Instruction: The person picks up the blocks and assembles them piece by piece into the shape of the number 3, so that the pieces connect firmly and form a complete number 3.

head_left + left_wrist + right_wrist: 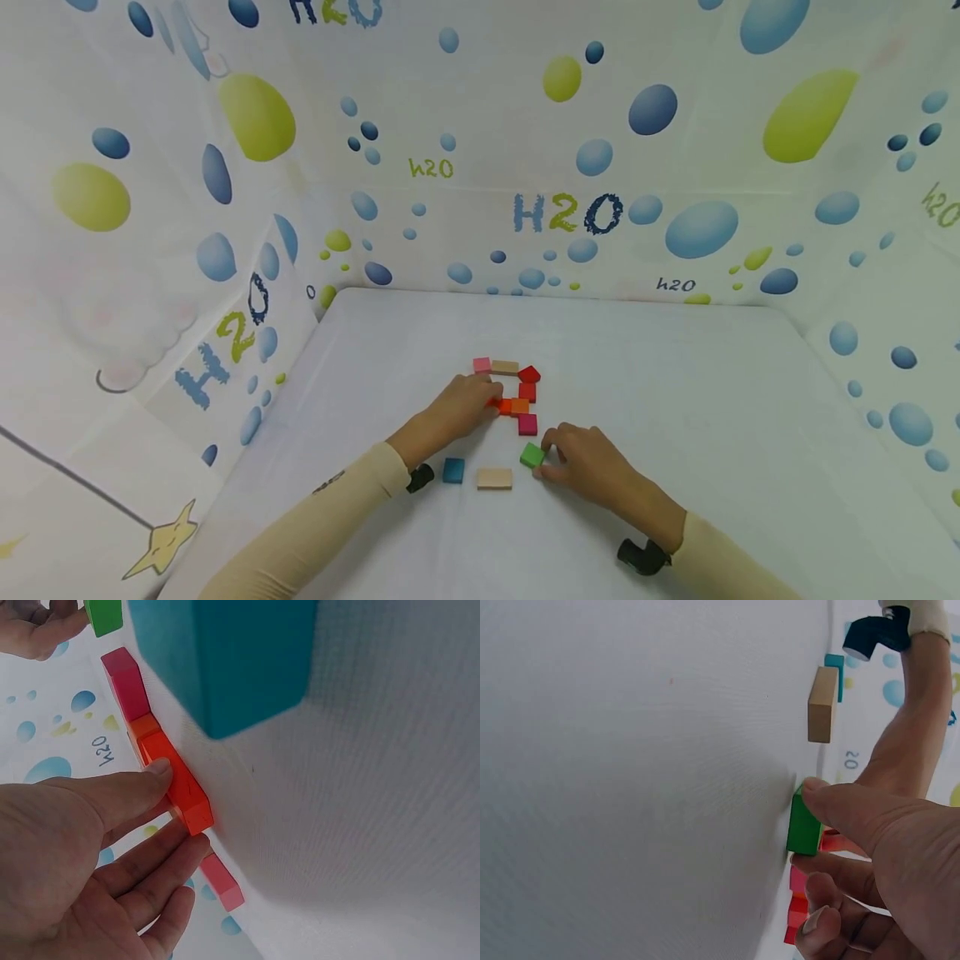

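Left hand (465, 404) pinching orange-red block (186, 789) left of crimson block (528, 425), right hand (588, 462) pinching green block (532, 455) just nearside of crimson block

The surface (675, 375) is white, and its far edge looks straight. Behind it there is a white printed backdrop (495, 108), which has also parts at the left and right sides. On it are many blue and yellow-green spots (701, 229) and the lettering "H2O" (564, 213) in several sizes. At the lower left, a dark line (75, 477) reaches a yellow star (163, 542).
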Action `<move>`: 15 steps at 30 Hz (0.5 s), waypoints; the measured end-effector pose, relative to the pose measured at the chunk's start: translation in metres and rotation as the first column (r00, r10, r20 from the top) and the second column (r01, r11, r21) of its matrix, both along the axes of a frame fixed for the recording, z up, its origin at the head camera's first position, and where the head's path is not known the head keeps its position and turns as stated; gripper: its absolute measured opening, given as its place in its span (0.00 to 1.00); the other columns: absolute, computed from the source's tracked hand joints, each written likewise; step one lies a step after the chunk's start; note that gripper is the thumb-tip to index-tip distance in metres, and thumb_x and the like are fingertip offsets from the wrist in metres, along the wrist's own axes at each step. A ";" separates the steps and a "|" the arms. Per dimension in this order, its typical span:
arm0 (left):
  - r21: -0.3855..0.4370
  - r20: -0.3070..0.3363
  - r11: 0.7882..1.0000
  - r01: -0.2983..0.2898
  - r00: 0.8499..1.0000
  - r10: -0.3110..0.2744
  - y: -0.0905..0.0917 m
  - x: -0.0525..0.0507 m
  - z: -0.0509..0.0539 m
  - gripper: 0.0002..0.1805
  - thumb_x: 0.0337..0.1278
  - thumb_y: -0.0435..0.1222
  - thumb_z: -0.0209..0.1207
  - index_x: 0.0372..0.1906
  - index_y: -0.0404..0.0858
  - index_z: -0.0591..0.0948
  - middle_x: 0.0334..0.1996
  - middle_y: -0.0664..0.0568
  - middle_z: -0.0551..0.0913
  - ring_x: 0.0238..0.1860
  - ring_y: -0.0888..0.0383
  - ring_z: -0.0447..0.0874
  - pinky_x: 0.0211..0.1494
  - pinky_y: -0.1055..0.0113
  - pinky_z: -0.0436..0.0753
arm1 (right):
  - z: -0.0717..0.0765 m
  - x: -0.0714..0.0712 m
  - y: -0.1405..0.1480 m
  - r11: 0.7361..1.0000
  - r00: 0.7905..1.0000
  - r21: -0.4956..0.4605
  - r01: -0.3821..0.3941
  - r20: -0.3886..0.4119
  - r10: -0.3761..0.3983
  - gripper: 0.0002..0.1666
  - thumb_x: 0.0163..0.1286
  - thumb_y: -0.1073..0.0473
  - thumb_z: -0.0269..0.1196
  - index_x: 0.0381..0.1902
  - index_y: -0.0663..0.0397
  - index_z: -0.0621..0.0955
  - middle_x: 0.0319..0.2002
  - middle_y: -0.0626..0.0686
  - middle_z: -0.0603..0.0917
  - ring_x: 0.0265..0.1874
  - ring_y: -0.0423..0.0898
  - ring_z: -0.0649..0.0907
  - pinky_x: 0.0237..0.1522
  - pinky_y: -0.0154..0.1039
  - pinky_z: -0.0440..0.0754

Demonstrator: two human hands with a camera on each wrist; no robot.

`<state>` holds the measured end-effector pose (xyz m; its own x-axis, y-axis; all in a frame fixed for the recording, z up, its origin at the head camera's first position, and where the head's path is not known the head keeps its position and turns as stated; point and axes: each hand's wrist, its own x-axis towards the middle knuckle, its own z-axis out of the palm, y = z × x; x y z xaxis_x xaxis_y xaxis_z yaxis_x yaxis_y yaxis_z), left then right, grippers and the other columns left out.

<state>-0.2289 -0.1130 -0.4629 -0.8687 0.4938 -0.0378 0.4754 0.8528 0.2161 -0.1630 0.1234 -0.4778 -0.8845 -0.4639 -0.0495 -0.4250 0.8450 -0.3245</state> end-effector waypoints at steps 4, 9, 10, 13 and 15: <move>0.000 0.001 1.000 0.003 1.000 -0.003 0.000 -0.001 0.001 0.13 0.69 0.42 0.69 0.54 0.45 0.86 0.45 0.52 0.86 0.47 0.56 0.82 0.58 0.57 0.83 | -0.001 0.000 -0.002 1.000 1.000 -0.013 0.019 -0.024 -0.019 0.21 0.61 0.44 0.79 0.46 0.46 0.87 0.29 0.40 0.79 0.26 0.38 0.74 0.36 0.38 0.75; -0.002 0.001 1.000 0.004 1.000 -0.004 0.001 0.000 0.002 0.13 0.69 0.41 0.69 0.54 0.45 0.86 0.45 0.52 0.86 0.47 0.56 0.82 0.58 0.57 0.84 | 0.000 0.001 -0.003 0.998 0.998 -0.044 0.050 -0.027 -0.051 0.21 0.60 0.44 0.80 0.45 0.47 0.87 0.31 0.42 0.82 0.28 0.38 0.75 0.37 0.40 0.76; -0.002 0.001 1.000 0.003 1.000 -0.003 0.001 0.000 0.002 0.13 0.69 0.41 0.69 0.54 0.45 0.86 0.45 0.52 0.86 0.47 0.56 0.82 0.58 0.57 0.84 | 0.000 0.001 -0.004 0.997 0.998 -0.048 0.053 -0.028 -0.054 0.21 0.60 0.44 0.80 0.45 0.47 0.87 0.32 0.42 0.82 0.28 0.38 0.76 0.38 0.41 0.76; -0.002 0.001 1.000 -0.002 1.000 0.002 0.001 0.001 0.001 0.13 0.68 0.41 0.70 0.54 0.45 0.86 0.45 0.52 0.86 0.46 0.56 0.82 0.58 0.59 0.85 | 0.000 0.000 -0.004 0.997 0.998 -0.057 0.057 -0.033 -0.059 0.21 0.60 0.45 0.80 0.44 0.47 0.86 0.32 0.42 0.83 0.29 0.39 0.76 0.38 0.41 0.76; -0.003 -0.003 1.000 -0.002 1.000 0.002 0.001 0.002 0.001 0.13 0.68 0.41 0.70 0.54 0.45 0.86 0.45 0.52 0.86 0.46 0.56 0.83 0.58 0.59 0.85 | -0.002 -0.001 -0.005 0.997 0.997 -0.059 0.058 -0.038 -0.061 0.21 0.60 0.44 0.80 0.44 0.47 0.87 0.31 0.42 0.83 0.29 0.39 0.77 0.38 0.41 0.76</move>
<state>-0.2273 -0.1122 -0.4617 -0.8700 0.4916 -0.0371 0.4739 0.8547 0.2120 -0.1637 0.1188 -0.4793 -0.9113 -0.4115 0.0118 -0.3882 0.8494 -0.3576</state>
